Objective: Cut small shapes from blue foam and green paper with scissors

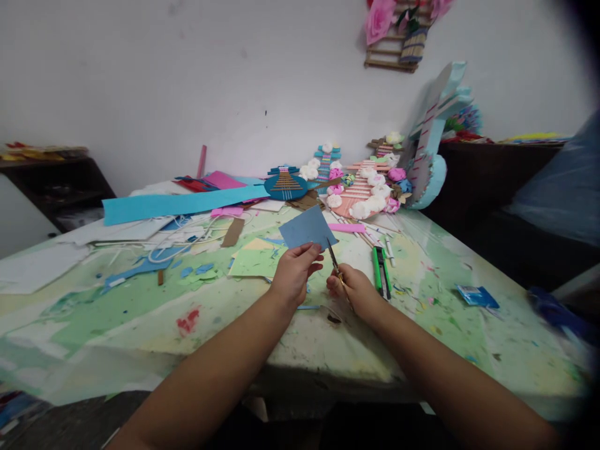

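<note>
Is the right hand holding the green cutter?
No, the right hand holds scissors; the green cutter lies on the table to its right.

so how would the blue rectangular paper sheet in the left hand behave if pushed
The blue rectangular paper sheet is probably fairly stiff: held near its lower edge, it shows no clear droop. It looks thin, so likely light and apt to bend if pressed.

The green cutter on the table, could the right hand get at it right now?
Probably yes: the green cutter lies close beside the right hand, with nothing seen between them, though that hand holds scissors and would likely need to set them down first.
</note>
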### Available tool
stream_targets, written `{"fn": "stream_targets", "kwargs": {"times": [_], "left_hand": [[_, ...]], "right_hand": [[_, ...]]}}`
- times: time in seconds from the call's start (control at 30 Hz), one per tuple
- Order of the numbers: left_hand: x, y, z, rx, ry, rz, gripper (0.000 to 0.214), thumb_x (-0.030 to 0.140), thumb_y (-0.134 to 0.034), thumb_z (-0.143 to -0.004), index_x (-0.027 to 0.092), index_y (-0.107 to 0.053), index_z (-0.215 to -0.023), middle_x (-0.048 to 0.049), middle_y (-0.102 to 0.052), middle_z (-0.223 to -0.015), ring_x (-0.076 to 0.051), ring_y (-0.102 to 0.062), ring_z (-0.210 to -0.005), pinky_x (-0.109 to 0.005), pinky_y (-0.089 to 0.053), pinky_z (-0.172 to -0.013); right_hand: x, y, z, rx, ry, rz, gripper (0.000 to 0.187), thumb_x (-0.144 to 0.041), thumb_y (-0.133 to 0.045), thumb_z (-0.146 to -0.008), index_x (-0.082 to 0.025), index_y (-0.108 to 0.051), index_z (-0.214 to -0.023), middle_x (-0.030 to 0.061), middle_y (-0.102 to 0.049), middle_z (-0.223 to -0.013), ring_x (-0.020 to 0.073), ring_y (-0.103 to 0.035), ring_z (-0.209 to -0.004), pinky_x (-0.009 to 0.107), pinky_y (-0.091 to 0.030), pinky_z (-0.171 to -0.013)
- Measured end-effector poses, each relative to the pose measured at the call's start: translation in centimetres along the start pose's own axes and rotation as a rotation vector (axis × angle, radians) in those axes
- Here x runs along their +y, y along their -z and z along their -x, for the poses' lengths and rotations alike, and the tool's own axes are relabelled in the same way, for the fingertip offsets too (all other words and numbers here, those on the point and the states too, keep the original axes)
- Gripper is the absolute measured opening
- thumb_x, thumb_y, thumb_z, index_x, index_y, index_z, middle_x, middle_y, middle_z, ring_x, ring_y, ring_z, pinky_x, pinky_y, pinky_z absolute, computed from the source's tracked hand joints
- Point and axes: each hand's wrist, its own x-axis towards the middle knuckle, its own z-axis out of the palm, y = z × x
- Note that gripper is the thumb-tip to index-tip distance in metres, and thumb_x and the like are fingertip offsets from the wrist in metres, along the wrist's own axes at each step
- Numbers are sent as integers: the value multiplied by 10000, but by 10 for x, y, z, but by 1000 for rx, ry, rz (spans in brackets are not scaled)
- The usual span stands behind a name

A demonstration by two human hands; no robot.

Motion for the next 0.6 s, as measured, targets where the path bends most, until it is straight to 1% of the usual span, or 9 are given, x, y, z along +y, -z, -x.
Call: {"fn": "stream_targets", "kwargs": {"times": [0.17,0.3,0.47,0.6], "left_hand": [[3,0,-1,32,-4,-16,254,267,-674,-536,121,-568,-714,-6,-563,-664,-63,-501,-562,-200,-379,-533],[6,-1,-1,67,-29,-88,267,266,-680,-514,110,-572,-701,7,-538,-599,-58,-474,-517,-207,-359,-518],[8,1,-3,28,-100,-185,243,282,-657,-528,97,-574,-661,30,-481,-485,-50,-411,-451,-207,-324,-480],[10,3,-5,27,-113,-216,231,276,-653,-532,99,-572,-655,31,-482,-476,-47,-396,-439,-205,-309,-466]], "right_hand": [[0,-2,0,-14,1,10,239,-402,-388,-756,-186,-418,-659,2,-535,-559,121,-473,-524,236,-336,-511],[3,-3,0,-10,-4,-35,238,-400,-384,-761,-188,-406,-655,-5,-540,-548,113,-475,-498,230,-337,-498],[7,-5,1,-7,0,-30,257,-421,-374,-766,-187,-410,-666,-11,-543,-548,108,-475,-485,227,-332,-482],[6,-5,1,5,14,-7,268,-438,-376,-764,-187,-419,-679,-11,-541,-551,115,-481,-496,229,-334,-478]]}}
